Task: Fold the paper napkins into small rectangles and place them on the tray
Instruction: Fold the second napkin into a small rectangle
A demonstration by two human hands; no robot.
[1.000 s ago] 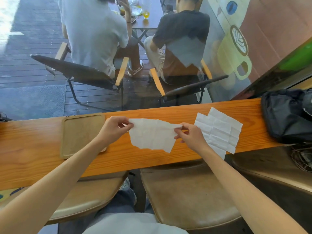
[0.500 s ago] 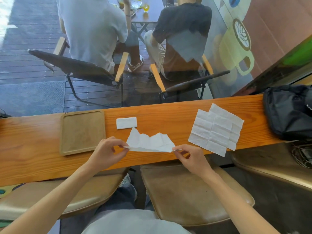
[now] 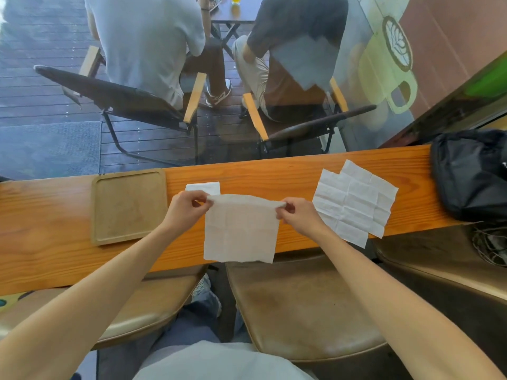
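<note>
Long wooden table (image 3: pixel 274 174) runs left to right, set against a window. Wooden tray (image 3: pixel 129 205) lies on its left part, flat, nothing on it. Just right of the tray's far corner, a small folded napkin (image 3: pixel 204 187) lies on the table near the far edge; its near side is hidden behind the left hand and the held sheet. Right of centre, a pile of unfolded napkins (image 3: pixel 354 201) lies spread out, creased into a grid, its near corner overhanging the table's near edge. Black bag (image 3: pixel 469 174) sits at the far right end of the table, close to the pile but not touching it. Brown stools (image 3: pixel 301 305) stand below the near edge. Beyond the glass, two people sit in chairs with their backs to the camera.

Held napkin (image 3: pixel 241 229): one open square sheet, hanging upright in front of the table's near edge, bottom edge free.

Left hand (image 3: pixel 186 209): grip closed, thumb and fingers pinching the sheet's top left corner.
Right hand (image 3: pixel 299 212): grip closed, pinching the top right corner. Top edge is stretched between the two hands, roughly level.
</note>
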